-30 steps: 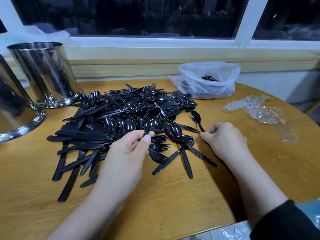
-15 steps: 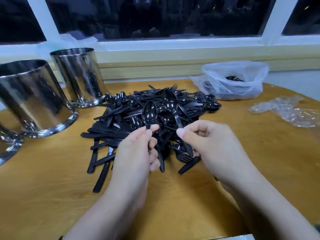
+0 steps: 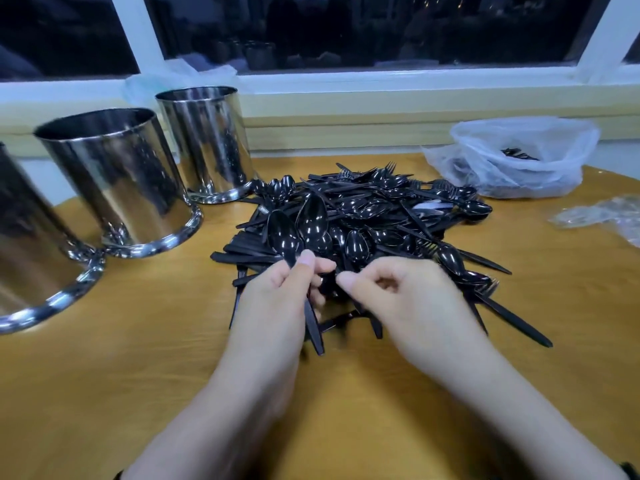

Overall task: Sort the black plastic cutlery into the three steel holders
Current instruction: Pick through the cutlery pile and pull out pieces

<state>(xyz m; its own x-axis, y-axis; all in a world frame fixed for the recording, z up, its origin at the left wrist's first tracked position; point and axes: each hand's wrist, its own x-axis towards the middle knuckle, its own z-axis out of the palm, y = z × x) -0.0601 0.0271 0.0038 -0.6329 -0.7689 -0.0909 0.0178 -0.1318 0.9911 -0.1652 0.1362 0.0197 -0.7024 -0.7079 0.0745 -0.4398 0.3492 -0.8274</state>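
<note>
A heap of black plastic cutlery (image 3: 391, 209), with spoons, forks and knives mixed, lies mid-table. My left hand (image 3: 273, 306) grips a black spoon (image 3: 283, 235) by its handle, bowl up. A second spoon (image 3: 312, 216) stands beside it, touching it. My right hand (image 3: 401, 299) is curled with thumb against forefinger and pinches that second spoon's handle right next to my left fingers. Three steel holders stand in a row at the left: the far one (image 3: 207, 140), the middle one (image 3: 114, 174) and the near one (image 3: 24, 244), which the frame edge cuts off. Their insides are hidden.
A white plastic bag (image 3: 519, 161) holding a few black pieces sits at the back right, with crumpled clear wrap (image 3: 602, 216) at the right edge. The wooden table (image 3: 138, 375) runs up to a window sill and wall behind.
My right hand has brought its spoon left until it sits against the spoon in my left hand. My head has turned left, so all three holders show.
</note>
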